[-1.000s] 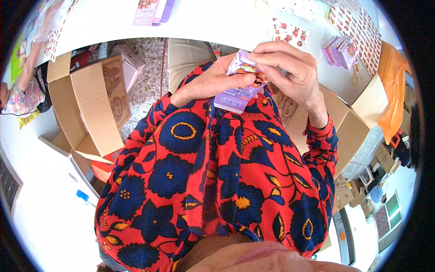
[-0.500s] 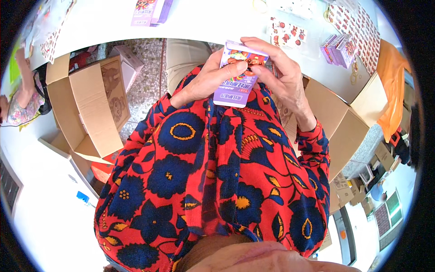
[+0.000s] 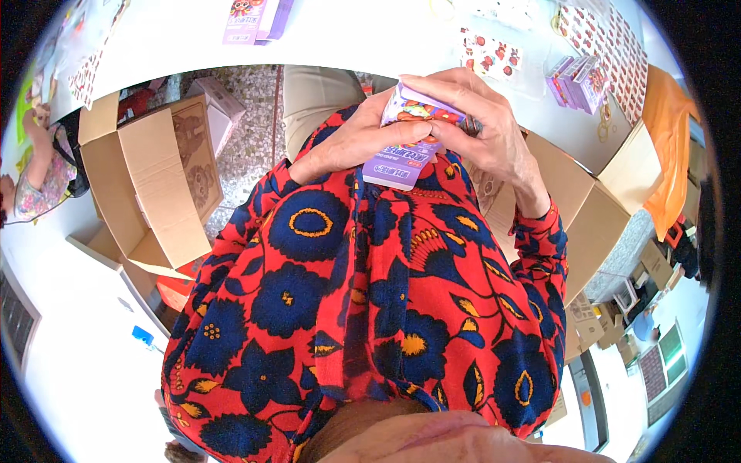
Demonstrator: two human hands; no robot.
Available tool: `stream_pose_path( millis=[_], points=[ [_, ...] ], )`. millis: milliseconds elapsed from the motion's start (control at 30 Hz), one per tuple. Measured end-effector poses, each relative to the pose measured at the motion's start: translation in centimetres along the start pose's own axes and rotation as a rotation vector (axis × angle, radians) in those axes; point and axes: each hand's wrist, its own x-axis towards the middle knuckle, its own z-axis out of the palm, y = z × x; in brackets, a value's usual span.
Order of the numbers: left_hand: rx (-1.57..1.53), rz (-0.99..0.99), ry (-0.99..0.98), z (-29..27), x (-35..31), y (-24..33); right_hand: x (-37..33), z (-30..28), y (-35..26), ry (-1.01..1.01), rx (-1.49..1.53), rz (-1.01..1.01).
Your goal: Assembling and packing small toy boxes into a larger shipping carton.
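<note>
Both hands hold a small purple printed carton in front of my chest. My left hand is closed around its left side, the thumb lying across the printed front. From the right, my right hand grips it with its fingers over the upper end and its thumb on the front, close to the left thumb. The carton's upper end tilts away under the right fingers. Its lower end shows a pale purple panel near my shirt. My fingers hide part of the front and the back.
Similar purple cartons lie on the white table, and more cartons stand at its right beside sticker sheets. Open cardboard boxes flank me, left and right. Another person's arm shows at far left.
My right hand's fingers have bent further over the carton's upper end. The carton has tipped and its lower end has dropped slightly. Both thumbs have moved down a little.
</note>
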Motion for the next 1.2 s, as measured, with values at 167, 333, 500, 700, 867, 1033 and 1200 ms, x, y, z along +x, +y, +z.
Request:
stream_pose_path(
  millis=[167, 333, 500, 700, 867, 1033, 1200],
  points=[
    [0.011, -0.002, 0.005, -0.1, -0.1, 0.5, -0.3, 0.5, 0.6, -0.027, 0.082, 0.003],
    [0.123, 0.086, 0.005, -0.2, -0.1, 0.2, -0.2, 0.7, 0.7, 0.002, -0.014, -0.1],
    [0.11, -0.007, 0.014, -0.4, 0.1, 0.7, -0.4, 1.3, 1.1, 0.084, -0.059, -0.102],
    [0.057, -0.018, -0.007, -0.3, 0.0, 0.7, -0.3, 0.9, 1.0, 0.071, 0.078, -0.074],
    [0.103, 0.011, -0.011, 0.1, 0.1, 1.0, -0.6, 1.1, 1.2, 0.086, 0.091, -0.085],
    [0.253, 0.156, 0.112, 0.0, 0.4, 0.9, -0.4, 1.4, 1.2, 0.114, 0.111, 0.014],
    [0.486, 0.416, 0.29, -0.2, 0.1, 1.9, -0.6, 1.3, 1.8, 0.148, 0.266, 0.121]
  ],
)
